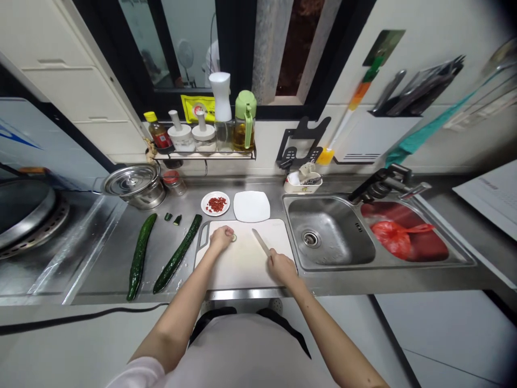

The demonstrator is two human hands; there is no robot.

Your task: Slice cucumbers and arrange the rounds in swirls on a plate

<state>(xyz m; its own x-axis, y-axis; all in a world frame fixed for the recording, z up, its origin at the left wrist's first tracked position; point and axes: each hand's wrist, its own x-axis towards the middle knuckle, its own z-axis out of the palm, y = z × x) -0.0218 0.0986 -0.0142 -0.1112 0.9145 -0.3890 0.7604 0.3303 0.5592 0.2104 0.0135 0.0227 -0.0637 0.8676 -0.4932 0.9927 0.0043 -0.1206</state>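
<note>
Right now a small pale-green cucumber piece point(233, 237) lies on the white cutting board point(242, 264), near the board's far-left corner, just at the fingertips of the left hand point(220, 237). Left fingers point(228, 233) are curled loosely down onto the board, touching the piece or just beside it; can't tell whether they pinch it. Right hand point(281, 268) sits near the board's right edge, fingers closed tight round the handle of a knife point(260, 242); blade points away toward the far edge, tip near the board's middle, well apart from the piece. Board lies at the front edge of the steel table point(105, 269), against the sink point(329, 234). Left of the board, two whole cucumbers point(139, 256) lie lengthwise on the table, two small cut ends point(173, 217) between their far tips. Behind the board: a small plate of red bits point(215, 203) and an empty white square plate point(251, 206).
</note>
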